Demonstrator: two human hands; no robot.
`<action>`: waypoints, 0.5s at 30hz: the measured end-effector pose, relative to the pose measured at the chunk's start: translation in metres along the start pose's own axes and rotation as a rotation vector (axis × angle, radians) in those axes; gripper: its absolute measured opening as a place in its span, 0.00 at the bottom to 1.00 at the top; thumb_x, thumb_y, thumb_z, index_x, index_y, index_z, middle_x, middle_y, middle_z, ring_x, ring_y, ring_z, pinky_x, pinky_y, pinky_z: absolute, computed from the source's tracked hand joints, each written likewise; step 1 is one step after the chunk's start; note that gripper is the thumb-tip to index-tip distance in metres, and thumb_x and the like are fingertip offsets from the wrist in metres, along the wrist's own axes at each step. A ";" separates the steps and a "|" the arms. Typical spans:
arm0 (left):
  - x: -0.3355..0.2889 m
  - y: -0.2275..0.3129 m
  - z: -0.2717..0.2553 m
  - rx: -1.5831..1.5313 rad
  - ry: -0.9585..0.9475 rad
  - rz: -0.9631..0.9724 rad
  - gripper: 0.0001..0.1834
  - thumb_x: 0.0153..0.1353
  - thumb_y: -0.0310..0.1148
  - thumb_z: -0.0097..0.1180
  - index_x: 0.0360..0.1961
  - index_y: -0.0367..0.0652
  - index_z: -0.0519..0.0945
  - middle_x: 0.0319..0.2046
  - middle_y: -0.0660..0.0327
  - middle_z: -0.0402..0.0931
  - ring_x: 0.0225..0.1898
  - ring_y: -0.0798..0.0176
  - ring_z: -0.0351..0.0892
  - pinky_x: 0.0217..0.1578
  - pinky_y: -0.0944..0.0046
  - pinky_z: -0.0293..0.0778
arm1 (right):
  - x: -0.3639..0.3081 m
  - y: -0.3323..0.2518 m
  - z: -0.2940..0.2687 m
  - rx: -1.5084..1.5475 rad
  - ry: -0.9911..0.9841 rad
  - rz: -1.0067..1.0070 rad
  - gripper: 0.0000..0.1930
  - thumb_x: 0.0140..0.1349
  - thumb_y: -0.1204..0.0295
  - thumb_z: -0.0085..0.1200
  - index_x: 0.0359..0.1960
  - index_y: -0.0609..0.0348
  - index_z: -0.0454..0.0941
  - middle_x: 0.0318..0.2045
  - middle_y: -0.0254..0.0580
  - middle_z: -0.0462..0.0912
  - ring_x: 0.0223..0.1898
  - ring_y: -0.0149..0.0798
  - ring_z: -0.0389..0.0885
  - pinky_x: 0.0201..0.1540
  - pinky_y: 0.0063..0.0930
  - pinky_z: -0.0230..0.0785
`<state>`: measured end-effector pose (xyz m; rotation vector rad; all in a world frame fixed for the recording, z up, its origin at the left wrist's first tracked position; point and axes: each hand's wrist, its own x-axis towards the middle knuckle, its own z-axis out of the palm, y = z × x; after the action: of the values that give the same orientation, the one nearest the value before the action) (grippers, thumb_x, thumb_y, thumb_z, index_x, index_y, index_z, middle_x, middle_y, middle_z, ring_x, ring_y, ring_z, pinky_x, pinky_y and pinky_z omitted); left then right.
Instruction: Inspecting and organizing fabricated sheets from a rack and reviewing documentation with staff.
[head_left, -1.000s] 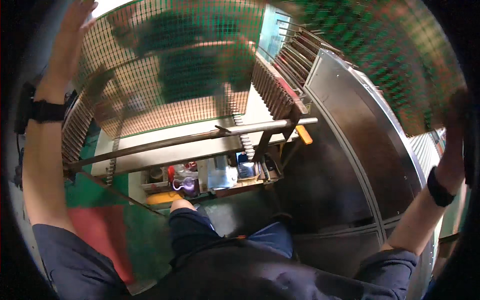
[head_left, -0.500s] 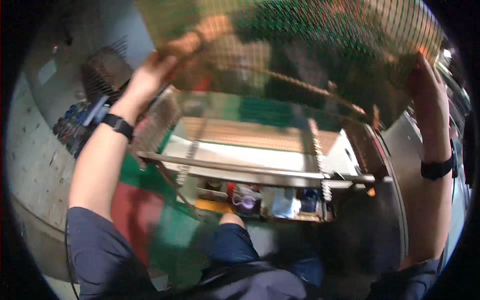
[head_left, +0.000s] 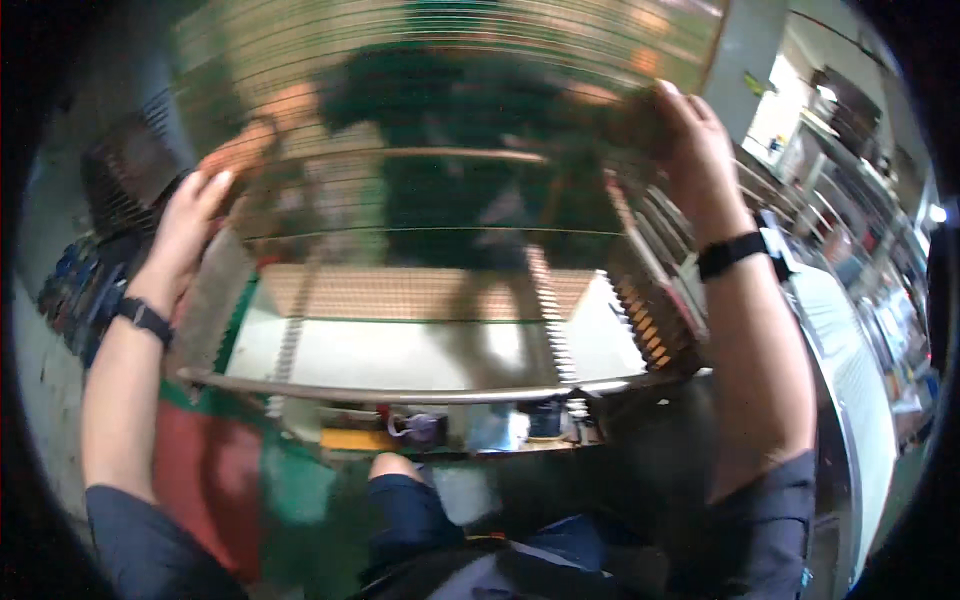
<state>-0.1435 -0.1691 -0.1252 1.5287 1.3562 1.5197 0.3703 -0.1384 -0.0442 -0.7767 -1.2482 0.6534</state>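
Observation:
A large, thin, glossy sheet with fine parallel lines (head_left: 450, 215) spans the upper middle, tilted over a slotted metal rack (head_left: 440, 396). It mirrors my arms and looks dark green and tan. My left hand (head_left: 192, 222) closes on its left side, fingers curled at the edge. My right hand (head_left: 703, 150) grips the right side, higher up, its fingertips at the sheet. Both wrists wear black bands. Pale toothed strips (head_left: 552, 325) run along the rack's inside, over a white surface (head_left: 400, 355). Whether the sheet touches the strips, I cannot tell.
Beneath the rack's front bar is a shelf with a yellow item (head_left: 355, 439), a purple round thing (head_left: 425, 428) and a blue-white packet (head_left: 495, 430). My knee (head_left: 396, 466) is just in front. At right stands a pale curved-looking panel (head_left: 850, 350); dark clutter (head_left: 75, 290) lies at left.
The sheet and both hands now sit further left in view, as does the rack. Both hands still hold the sheet; the right hand appears further in from the edge of view.

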 end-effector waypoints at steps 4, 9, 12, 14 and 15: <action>0.007 -0.009 -0.008 0.079 0.059 -0.051 0.21 0.73 0.44 0.53 0.60 0.44 0.74 0.53 0.65 0.77 0.53 0.70 0.75 0.52 0.65 0.71 | 0.002 0.017 0.000 0.075 -0.031 -0.054 0.13 0.67 0.62 0.62 0.42 0.59 0.80 0.33 0.32 0.83 0.31 0.25 0.79 0.35 0.22 0.71; 0.019 -0.027 -0.013 0.153 0.040 -0.007 0.19 0.72 0.44 0.55 0.56 0.45 0.74 0.50 0.67 0.76 0.49 0.72 0.74 0.48 0.68 0.69 | 0.004 0.025 -0.015 0.072 -0.021 -0.066 0.15 0.66 0.64 0.62 0.46 0.61 0.78 0.36 0.34 0.83 0.32 0.27 0.79 0.36 0.25 0.73; 0.027 -0.037 -0.028 0.281 0.056 -0.037 0.18 0.70 0.45 0.57 0.53 0.48 0.72 0.44 0.70 0.72 0.46 0.74 0.71 0.43 0.71 0.67 | 0.016 0.014 -0.021 -0.056 0.141 -0.241 0.21 0.63 0.66 0.62 0.53 0.66 0.76 0.41 0.43 0.83 0.40 0.33 0.80 0.41 0.30 0.75; 0.026 -0.036 -0.028 0.251 0.089 -0.020 0.17 0.70 0.46 0.57 0.51 0.49 0.72 0.42 0.70 0.70 0.44 0.74 0.69 0.43 0.70 0.66 | 0.040 0.000 -0.027 -0.515 0.302 -0.589 0.22 0.62 0.64 0.60 0.52 0.68 0.77 0.45 0.49 0.84 0.47 0.38 0.82 0.51 0.31 0.73; 0.022 -0.032 -0.018 0.236 0.124 -0.024 0.18 0.69 0.47 0.58 0.52 0.50 0.72 0.42 0.69 0.68 0.45 0.72 0.69 0.45 0.68 0.67 | 0.045 -0.016 -0.020 -0.597 0.270 -0.668 0.22 0.62 0.63 0.59 0.53 0.67 0.77 0.46 0.53 0.84 0.48 0.43 0.82 0.53 0.32 0.72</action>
<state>-0.1728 -0.1434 -0.1438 1.5727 1.6699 1.5041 0.3992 -0.1153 -0.0080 -0.8242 -1.3552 -0.3771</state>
